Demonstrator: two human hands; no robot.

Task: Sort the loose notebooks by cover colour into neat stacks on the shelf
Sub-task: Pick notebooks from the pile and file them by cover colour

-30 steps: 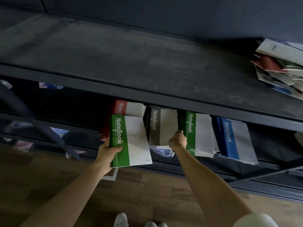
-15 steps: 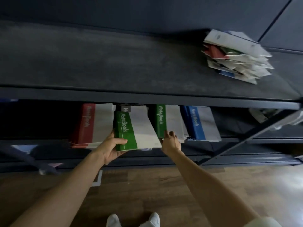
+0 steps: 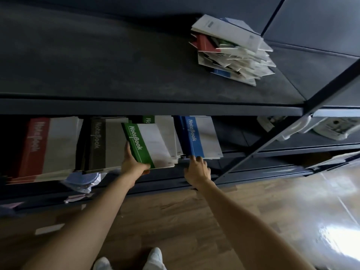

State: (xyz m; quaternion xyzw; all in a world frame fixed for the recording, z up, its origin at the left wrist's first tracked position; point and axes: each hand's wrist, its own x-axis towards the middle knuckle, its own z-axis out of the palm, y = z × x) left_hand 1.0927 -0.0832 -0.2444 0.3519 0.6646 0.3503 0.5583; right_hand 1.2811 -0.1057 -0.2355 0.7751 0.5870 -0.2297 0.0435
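Green notebook [image 3: 148,145], gripped at its near corner by the left hand [image 3: 134,165], runs lengthwise ahead of those fingers over the green stack [image 3: 149,119]; right hand [image 3: 197,171] idles, fingers apart.

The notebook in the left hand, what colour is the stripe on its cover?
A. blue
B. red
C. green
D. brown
C: the left hand grips a notebook whose cover has a green stripe with white "NoteBook" lettering beside a white panel.
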